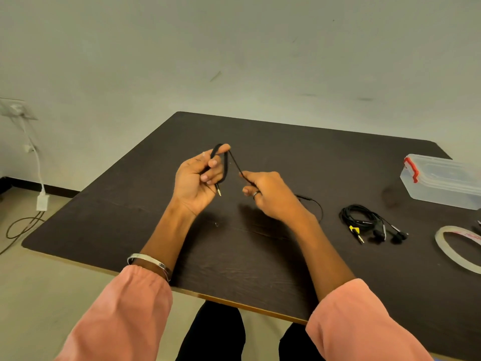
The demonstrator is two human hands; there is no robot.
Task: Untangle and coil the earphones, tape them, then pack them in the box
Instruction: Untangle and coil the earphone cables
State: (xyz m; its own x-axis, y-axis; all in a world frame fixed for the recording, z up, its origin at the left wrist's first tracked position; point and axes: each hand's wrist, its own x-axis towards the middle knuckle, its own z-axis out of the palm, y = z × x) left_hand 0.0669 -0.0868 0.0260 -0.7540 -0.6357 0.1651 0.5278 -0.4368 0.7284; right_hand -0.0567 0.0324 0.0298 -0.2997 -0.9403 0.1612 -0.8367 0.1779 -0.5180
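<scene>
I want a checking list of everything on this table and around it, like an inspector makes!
Surface: dark table, bare in front.
Job's things: earphone cable being coiled; coiled earphones with yellow tape; tape roll; closed clear box, red latch.
Clutter: nothing seen.
Hands: left hand holds the coil; right hand pinches the strand.
Cables: white charger lead, wall socket to floor.
Surroundings: plain wall.

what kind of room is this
Probably a plain office or workroom: a bare dark table against a scuffed blank wall, and a wall socket with a white charger cable hanging to the floor.
</scene>
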